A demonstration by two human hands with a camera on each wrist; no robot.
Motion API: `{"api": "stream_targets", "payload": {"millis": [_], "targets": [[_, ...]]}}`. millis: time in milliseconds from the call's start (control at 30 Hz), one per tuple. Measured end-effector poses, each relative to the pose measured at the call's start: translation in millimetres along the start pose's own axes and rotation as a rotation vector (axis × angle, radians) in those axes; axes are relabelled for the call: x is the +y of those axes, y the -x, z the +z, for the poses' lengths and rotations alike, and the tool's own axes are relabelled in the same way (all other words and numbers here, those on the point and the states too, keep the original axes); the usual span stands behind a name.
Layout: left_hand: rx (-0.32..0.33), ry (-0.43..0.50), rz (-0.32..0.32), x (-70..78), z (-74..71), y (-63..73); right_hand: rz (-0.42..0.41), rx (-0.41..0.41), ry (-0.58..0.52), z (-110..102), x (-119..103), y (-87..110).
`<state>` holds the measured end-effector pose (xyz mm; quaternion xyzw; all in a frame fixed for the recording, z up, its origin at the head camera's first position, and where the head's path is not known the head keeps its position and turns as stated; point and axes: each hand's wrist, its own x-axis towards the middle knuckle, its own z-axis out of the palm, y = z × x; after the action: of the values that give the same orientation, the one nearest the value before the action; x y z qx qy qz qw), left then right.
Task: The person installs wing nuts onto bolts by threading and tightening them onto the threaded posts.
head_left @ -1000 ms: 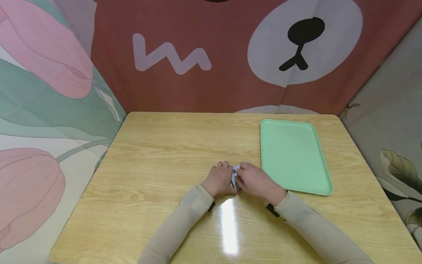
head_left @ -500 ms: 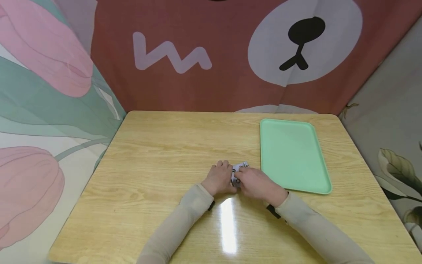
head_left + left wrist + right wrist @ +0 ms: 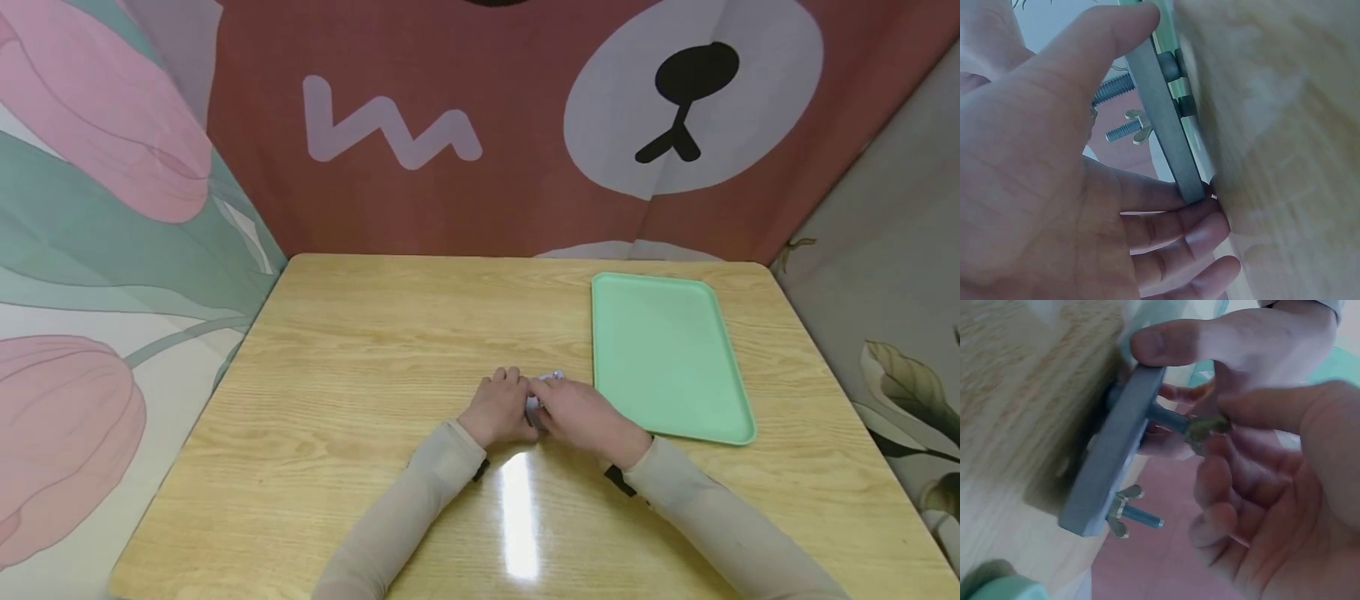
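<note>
Away from the table's edges (image 3: 390, 333), the left hand (image 3: 498, 406) grips a grey bar (image 3: 1167, 122) — the right hand (image 3: 587, 417), I think, pinches one wing nut (image 3: 1204, 430).

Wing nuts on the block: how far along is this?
Done, if tightening: one nut sits close to the block, bolt end showing beyond. In hand: the right hand pinches the other nut, out near its bolt's end; the left hand holds the block. Left, likely: turning that nut along the bare thread below; direction I can't tell.

Beige sleeves (image 3: 403, 505), apparently black wrist straps (image 3: 620, 481).
</note>
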<state>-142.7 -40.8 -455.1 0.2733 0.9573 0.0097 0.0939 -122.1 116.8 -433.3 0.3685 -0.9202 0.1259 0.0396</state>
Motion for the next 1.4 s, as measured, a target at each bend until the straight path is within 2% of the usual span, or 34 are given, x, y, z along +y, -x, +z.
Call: {"api": "stream_targets", "payload": {"millis": [167, 300, 567, 733, 833, 1100, 1300, 1400], "targets": [[-0.004, -0.015, -0.002, -0.5, 0.2, -0.5, -0.073, -0.068, 0.021, -3.5, -2.5, 2.0], [-0.015, -0.024, -0.009, 0.4, 0.1, -0.6, -0.056, -0.11, 0.027, -4.3, -4.1, 2.4], [-0.021, -0.064, 0.001, 2.0, 0.0, 0.1, 0.045, -0.049, 0.073, -4.4, -4.6, 0.9], [-0.005, -0.066, -0.001, 1.7, -0.4, 0.3, 0.048, 0.002, 0.083, -3.0, -2.9, -0.3], [-0.003, -0.064, 0.001, 1.2, -0.1, 0.4, 0.042, 0.005, 0.052, -2.5, -3.0, -0.1], [-0.007, -0.058, -0.001, 0.6, 1.1, -0.6, -0.023, -0.082, 0.026, -2.5, -4.6, 0.9], [-0.002, -0.045, -0.015, 1.3, 3.6, -1.4, 0.002, -0.147, -0.014, -3.0, -5.4, 2.9], [0.005, -0.045, -0.013, 2.2, 4.1, -0.7, 0.011, -0.146, -0.021, -2.6, -6.1, 4.0]]}}
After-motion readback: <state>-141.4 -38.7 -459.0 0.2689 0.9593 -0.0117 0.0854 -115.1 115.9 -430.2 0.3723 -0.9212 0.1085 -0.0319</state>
